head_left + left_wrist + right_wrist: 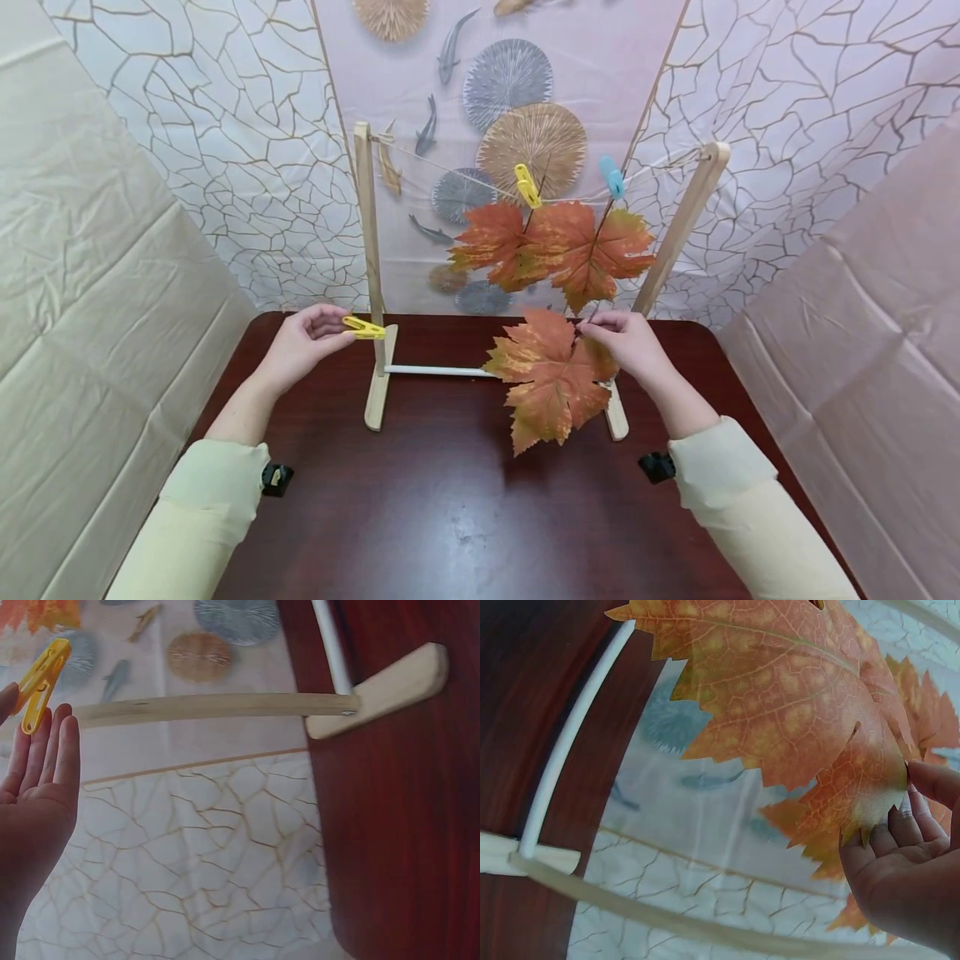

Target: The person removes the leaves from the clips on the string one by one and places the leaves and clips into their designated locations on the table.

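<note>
Sleeves: nearest to me, two pale rolled cuffs (pixel 213 475) end above the wrists, over a dark red-brown table (pixel 450 500).
Left hand (pixel 303 346): near the rack's left post, it pinches a yellow clothespin (pixel 364 327) between thumb and fingers. The pin's legs stand apart at the hand, so it seems unsqueezed; held by that end, its tip points inward, away from the palm.
Right hand (pixel 630 342): thumb and fingertips press together on what looks like the stem of an orange-green leaf, close to its base, probably to leave the blade uncrumpled.
Held leaf (pixel 551 375): in front of the rack, above the table, lobes fanning down and leftward.
Rack: two wooden posts (pixel 367 233) on flat feet, joined low by a white bar (pixel 438 371), carry a sagging cord (pixel 442 168).
Hung leaves: two overlap, stems up, one under a yellow pin (pixel 527 186), one under a blue pin (pixel 612 177); pinning by stems seems to let the blades hang freely.
Backdrop: farthest off, a cloth (pixel 510 79) with fish and round discs.
</note>
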`<action>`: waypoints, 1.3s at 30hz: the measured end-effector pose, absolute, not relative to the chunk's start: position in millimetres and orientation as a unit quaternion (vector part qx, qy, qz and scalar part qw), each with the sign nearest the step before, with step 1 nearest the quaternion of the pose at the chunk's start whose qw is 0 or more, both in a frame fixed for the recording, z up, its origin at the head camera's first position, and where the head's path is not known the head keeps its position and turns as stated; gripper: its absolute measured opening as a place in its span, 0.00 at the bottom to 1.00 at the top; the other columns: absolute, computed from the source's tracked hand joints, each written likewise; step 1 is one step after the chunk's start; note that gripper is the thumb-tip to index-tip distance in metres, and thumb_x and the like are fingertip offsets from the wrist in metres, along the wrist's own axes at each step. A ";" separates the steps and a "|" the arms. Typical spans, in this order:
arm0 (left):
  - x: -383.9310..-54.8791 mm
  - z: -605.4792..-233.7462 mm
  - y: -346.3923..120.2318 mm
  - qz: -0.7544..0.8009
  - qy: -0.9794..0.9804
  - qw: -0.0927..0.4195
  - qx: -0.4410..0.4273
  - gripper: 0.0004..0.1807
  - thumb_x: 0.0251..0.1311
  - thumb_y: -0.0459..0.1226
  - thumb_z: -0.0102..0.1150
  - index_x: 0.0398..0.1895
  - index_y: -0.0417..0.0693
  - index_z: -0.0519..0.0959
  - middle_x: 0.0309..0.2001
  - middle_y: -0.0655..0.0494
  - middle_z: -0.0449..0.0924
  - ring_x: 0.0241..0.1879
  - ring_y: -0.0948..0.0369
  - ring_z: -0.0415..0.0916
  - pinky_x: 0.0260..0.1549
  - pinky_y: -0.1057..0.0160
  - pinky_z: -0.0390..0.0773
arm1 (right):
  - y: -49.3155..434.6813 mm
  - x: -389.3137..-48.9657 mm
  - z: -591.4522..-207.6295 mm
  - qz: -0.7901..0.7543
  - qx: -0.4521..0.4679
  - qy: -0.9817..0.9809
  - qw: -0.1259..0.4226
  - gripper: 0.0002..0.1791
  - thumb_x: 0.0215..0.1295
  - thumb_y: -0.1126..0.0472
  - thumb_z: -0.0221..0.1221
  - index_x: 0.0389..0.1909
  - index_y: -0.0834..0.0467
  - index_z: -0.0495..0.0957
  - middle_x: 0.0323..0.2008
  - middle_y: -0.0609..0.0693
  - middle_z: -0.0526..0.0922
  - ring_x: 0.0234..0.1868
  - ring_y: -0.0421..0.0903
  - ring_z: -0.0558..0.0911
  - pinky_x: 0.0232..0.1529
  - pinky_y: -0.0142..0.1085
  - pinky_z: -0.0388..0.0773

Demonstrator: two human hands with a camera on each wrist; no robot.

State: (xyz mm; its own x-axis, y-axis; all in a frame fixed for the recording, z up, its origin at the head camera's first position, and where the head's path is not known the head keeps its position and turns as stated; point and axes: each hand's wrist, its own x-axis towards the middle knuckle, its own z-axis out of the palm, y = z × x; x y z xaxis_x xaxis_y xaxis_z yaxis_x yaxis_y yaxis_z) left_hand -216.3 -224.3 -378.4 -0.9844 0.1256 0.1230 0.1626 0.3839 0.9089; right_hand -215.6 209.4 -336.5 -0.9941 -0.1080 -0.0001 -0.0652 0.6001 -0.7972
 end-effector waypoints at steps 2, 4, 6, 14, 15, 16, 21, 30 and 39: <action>-214.7 -385.2 -226.7 -0.550 -0.831 0.012 -0.089 0.22 0.57 0.36 0.63 0.51 0.32 0.72 0.44 0.49 0.77 0.39 0.77 0.75 0.41 0.79 0.76 | 216.6 -213.8 -339.7 -0.439 -0.038 0.897 0.029 0.19 0.67 0.54 0.53 0.42 0.67 0.80 0.48 0.59 0.81 0.43 0.35 0.72 0.41 0.29 0.70; -212.7 -391.8 -229.2 -0.549 -0.831 0.008 -0.091 0.22 0.57 0.36 0.62 0.52 0.33 0.72 0.45 0.45 0.77 0.39 0.77 0.75 0.41 0.78 0.76 | 223.8 -211.9 -343.2 -0.433 -0.028 0.900 0.033 0.20 0.68 0.52 0.53 0.43 0.66 0.80 0.49 0.59 0.80 0.44 0.35 0.72 0.42 0.30 0.69; -210.8 -398.6 -232.4 -0.544 -0.834 0.002 -0.089 0.22 0.58 0.36 0.62 0.54 0.34 0.73 0.47 0.43 0.77 0.39 0.78 0.75 0.40 0.78 0.75 | 231.2 -210.4 -347.3 -0.428 -0.022 0.903 0.033 0.20 0.68 0.52 0.52 0.45 0.66 0.79 0.49 0.60 0.80 0.43 0.35 0.72 0.43 0.30 0.68; -203.6 -428.2 -245.9 -0.524 -0.849 -0.031 -0.063 0.24 0.58 0.40 0.62 0.55 0.36 0.73 0.51 0.37 0.77 0.39 0.80 0.74 0.39 0.77 0.76 | 259.9 -205.0 -366.4 -0.429 0.015 0.903 0.028 0.22 0.66 0.51 0.55 0.43 0.68 0.79 0.32 0.37 0.79 0.31 0.36 0.68 0.34 0.32 0.67; -202.9 -432.4 -247.2 -0.523 -0.849 -0.034 -0.061 0.25 0.58 0.40 0.62 0.55 0.35 0.73 0.51 0.36 0.77 0.38 0.80 0.75 0.39 0.77 0.76 | 263.3 -203.7 -368.7 -0.426 0.017 0.904 0.029 0.21 0.66 0.51 0.55 0.44 0.68 0.79 0.31 0.36 0.79 0.30 0.35 0.68 0.33 0.31 0.67; -201.9 -436.1 -248.5 -0.524 -0.849 -0.038 -0.058 0.25 0.58 0.40 0.62 0.55 0.34 0.73 0.51 0.36 0.77 0.38 0.79 0.75 0.39 0.77 0.77 | 266.5 -202.4 -371.0 -0.423 0.018 0.905 0.028 0.21 0.66 0.52 0.55 0.44 0.68 0.79 0.32 0.36 0.79 0.29 0.34 0.68 0.33 0.30 0.67; -195.4 -453.9 -253.9 -0.521 -0.850 -0.056 -0.046 0.25 0.57 0.39 0.63 0.54 0.34 0.73 0.51 0.36 0.77 0.39 0.76 0.76 0.39 0.75 0.78 | 282.8 -197.8 -383.1 -0.415 0.031 0.909 0.033 0.22 0.67 0.52 0.53 0.46 0.68 0.78 0.39 0.44 0.83 0.36 0.29 0.70 0.37 0.27 0.68; -187.5 -478.0 -257.5 -0.529 -0.844 -0.084 -0.032 0.23 0.56 0.37 0.63 0.53 0.32 0.73 0.50 0.34 0.78 0.40 0.71 0.78 0.38 0.74 0.78 | 307.2 -192.1 -402.0 -0.405 0.065 0.911 0.046 0.23 0.69 0.51 0.50 0.47 0.68 0.78 0.44 0.47 0.83 0.35 0.32 0.69 0.35 0.29 0.67; -182.5 -497.7 -254.9 -0.519 -0.848 -0.102 -0.037 0.22 0.55 0.35 0.64 0.50 0.30 0.74 0.46 0.36 0.80 0.41 0.65 0.80 0.36 0.74 0.78 | 324.8 -186.4 -419.8 -0.398 0.094 0.910 0.060 0.24 0.69 0.50 0.49 0.47 0.68 0.77 0.45 0.51 0.82 0.35 0.36 0.69 0.34 0.32 0.68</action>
